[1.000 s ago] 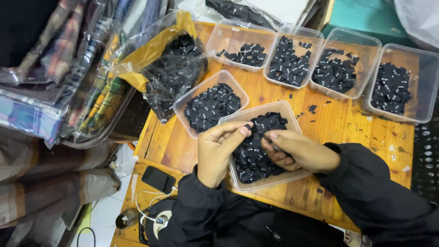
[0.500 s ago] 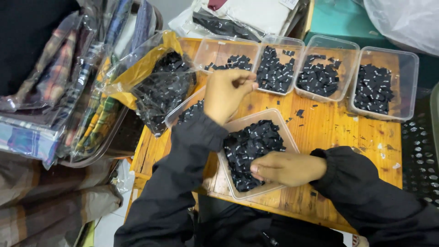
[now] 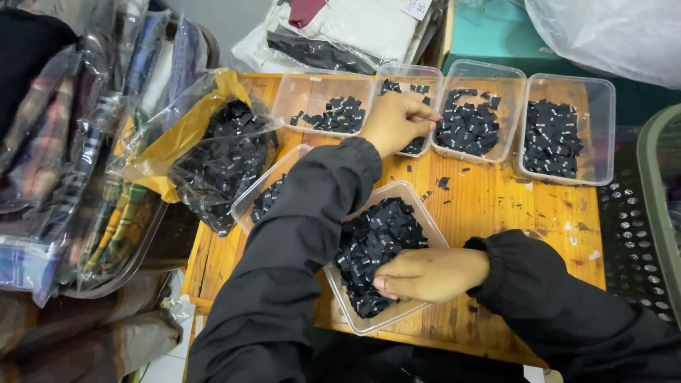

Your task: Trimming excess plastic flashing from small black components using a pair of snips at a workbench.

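My left hand [image 3: 397, 120] reaches across the wooden table [image 3: 511, 206] and hovers over the second clear tray [image 3: 408, 72] in the back row. Its fingers are bunched together, and what they hold is hidden. My right hand [image 3: 425, 273] lies in the near clear tray [image 3: 369, 328], fingers curled down into its heap of small black labels [image 3: 376, 234]. Both arms wear black sleeves. My left sleeve covers part of another label tray [image 3: 259, 202].
Three more back-row trays [image 3: 323, 106] [image 3: 472, 128] [image 3: 557, 138] hold black labels. A clear bag with a yellow liner and more labels [image 3: 220, 156] lies at the left, beside bagged plaid fabrics [image 3: 71, 177]. A green perforated basket [image 3: 656, 213] stands at the right.
My left hand has left the near tray and travelled up to the back row of trays. My right hand has sunk lower into the near tray's pile.
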